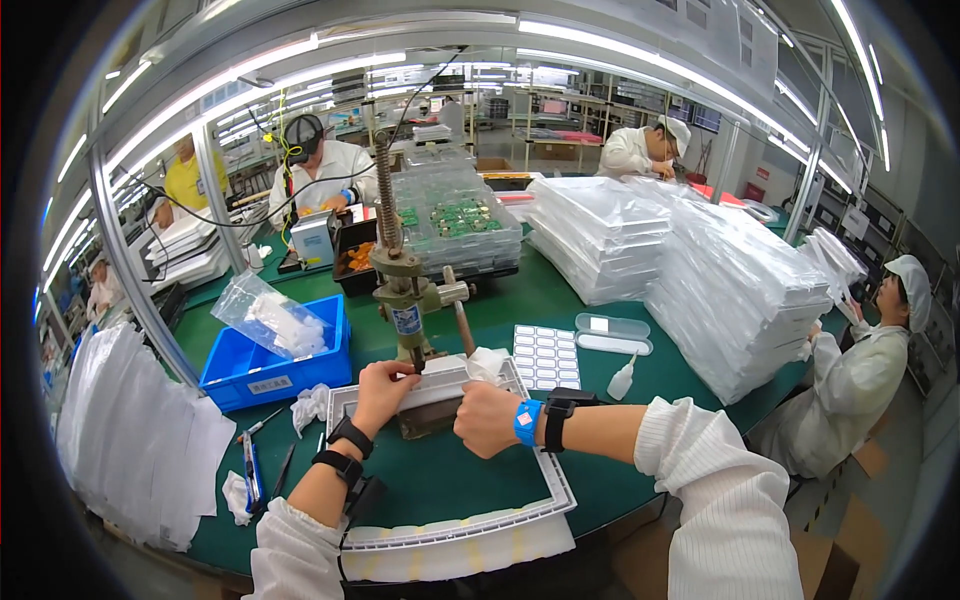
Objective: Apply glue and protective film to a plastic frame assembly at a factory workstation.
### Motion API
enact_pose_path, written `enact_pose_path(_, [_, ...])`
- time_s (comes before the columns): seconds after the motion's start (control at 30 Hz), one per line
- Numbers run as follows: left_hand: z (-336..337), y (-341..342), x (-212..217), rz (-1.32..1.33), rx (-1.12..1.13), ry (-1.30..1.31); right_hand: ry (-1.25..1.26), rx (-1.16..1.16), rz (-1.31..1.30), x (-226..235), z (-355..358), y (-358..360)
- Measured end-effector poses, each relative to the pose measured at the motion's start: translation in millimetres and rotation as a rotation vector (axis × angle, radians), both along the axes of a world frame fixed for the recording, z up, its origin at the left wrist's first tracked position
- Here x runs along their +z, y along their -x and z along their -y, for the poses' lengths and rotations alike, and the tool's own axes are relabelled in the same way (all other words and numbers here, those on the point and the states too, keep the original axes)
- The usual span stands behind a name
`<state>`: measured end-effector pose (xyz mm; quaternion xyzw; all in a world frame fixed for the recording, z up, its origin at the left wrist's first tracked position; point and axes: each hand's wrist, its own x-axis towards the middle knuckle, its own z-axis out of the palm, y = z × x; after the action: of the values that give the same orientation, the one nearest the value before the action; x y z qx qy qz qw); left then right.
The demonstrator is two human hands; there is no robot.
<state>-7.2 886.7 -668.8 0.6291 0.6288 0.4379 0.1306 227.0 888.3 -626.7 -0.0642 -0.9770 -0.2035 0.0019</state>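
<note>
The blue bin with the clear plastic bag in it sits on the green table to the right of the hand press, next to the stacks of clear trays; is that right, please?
Not quite. The head view shows the blue bin, with the clear plastic bag in it, on the green table to the left of the hand press, not the right. The stacks of clear trays are on the far right side.

Bare green surface (440, 480) lies open inside the white rectangular plastic frame (555, 480), between the forearms. Ahead, the upright metal hand press (405, 290) blocks the way. The blue plastic bin (270, 370) crowds the left, stacked clear plastic trays (730, 290) the right.
</note>
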Motion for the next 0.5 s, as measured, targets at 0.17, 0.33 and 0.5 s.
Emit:
enact_pose_path(0.17, [-3.7, 10.4, -11.1, -0.053, -0.059, -0.128, 0.046, 0.04, -0.041, 2.2, 0.6, -1.7])
enact_pose_path(0.33, [-3.9, -0.9, 8.6, 0.029, -0.062, 0.025, 0.02, 0.065, -0.047, 14.0, -0.7, -9.8])
enact_pose_path(0.5, [2.4, 7.2, 6.8, 0.021, -0.094, -0.015, 0.417, 0.122, -0.189, 115.6, 10.8, -21.5])
